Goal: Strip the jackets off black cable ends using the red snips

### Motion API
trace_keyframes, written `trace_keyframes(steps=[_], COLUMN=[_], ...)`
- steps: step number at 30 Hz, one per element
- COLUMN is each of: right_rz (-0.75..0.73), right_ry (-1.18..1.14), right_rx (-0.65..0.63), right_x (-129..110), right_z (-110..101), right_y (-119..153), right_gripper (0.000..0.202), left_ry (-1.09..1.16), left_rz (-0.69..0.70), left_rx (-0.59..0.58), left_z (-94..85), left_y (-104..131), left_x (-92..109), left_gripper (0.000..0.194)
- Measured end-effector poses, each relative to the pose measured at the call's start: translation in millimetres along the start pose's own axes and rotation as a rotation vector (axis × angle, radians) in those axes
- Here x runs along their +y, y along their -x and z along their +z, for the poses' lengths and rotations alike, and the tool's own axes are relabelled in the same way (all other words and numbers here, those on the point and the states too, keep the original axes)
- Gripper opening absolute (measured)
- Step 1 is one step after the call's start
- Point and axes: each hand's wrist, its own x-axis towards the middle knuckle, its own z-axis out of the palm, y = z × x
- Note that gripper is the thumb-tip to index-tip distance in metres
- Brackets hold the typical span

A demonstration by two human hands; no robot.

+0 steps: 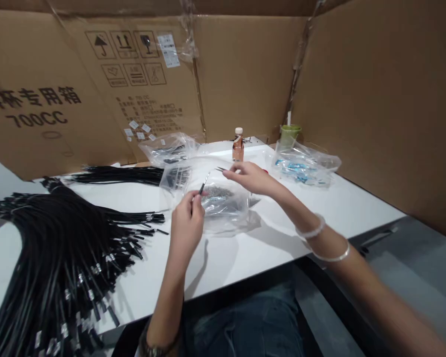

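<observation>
My left hand (188, 218) is closed, its thumb and fingers pinching a short black cable end (201, 188) with a pale, silvery tip pointing up and to the right. My right hand (253, 177) pinches a thin, dark, pointed piece (220, 169), its tip close to the cable's tip but apart from it. What kind of piece this is, I cannot make out. Below and behind both hands, a clear plastic bag (226, 223) lies on the table with many small metallic bits (218, 192) inside. My left fingers overlap the bag's left part.
A large bundle of black cables (59, 233) covers the table's left side, with more cables (122, 174) behind. At the back stand a bottle (238, 146) and a green cup (290, 133). A clear bag with blue pieces (301, 168) lies right. Cardboard walls (245, 74) enclose the table.
</observation>
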Motion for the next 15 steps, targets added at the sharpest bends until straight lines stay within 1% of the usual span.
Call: trace_keyframes(steps=[2, 4, 5, 6, 7, 8, 10, 12, 14, 15], right_rz=[-0.028, -0.073, -0.099, -0.129, -0.178, -0.259, -0.457, -0.647, -0.771, -0.807], right_ry=[-0.103, -0.191, -0.227, -0.257, -0.283, -0.292, -0.228, -0.101, 0.030, 0.091], right_rx=[0.058, 0.079, 0.083, 0.093, 0.116, 0.166, 0.300, 0.426, 0.492, 0.507], right_x=[6, 10, 10, 9, 8, 5, -1, -8, -14, -15], right_z=[7, 15, 19, 21, 23, 24, 24, 23, 23, 23], right_y=[22, 43, 53, 62, 70, 78, 89, 96, 101, 103], right_gripper=[0.034, 0.034, 0.034, 0.032, 0.030, 0.027, 0.023, 0.024, 0.025, 0.025], left_ry=[-0.012, -0.010, 0.002, 0.022, 0.047, 0.079, 0.155, 0.236, 0.284, 0.289], left_rz=[0.068, 0.146, 0.222, 0.265, 0.306, 0.332, 0.339, 0.321, 0.297, 0.288], left_rx=[0.022, 0.083, 0.130, 0.156, 0.176, 0.180, 0.162, 0.145, 0.138, 0.141], left_z=[-4.4, -6.2, -6.3, -5.8, -5.0, -3.8, -0.3, 3.9, 8.3, 10.3], left_y=[26, 48, 56, 62, 66, 69, 72, 74, 76, 77], left_x=[0, -4, -7, -9, -11, -13, -15, -16, -16, -16], left_gripper=[0.020, 0.021, 0.020, 0.020, 0.019, 0.018, 0.017, 0.016, 0.016, 0.015])
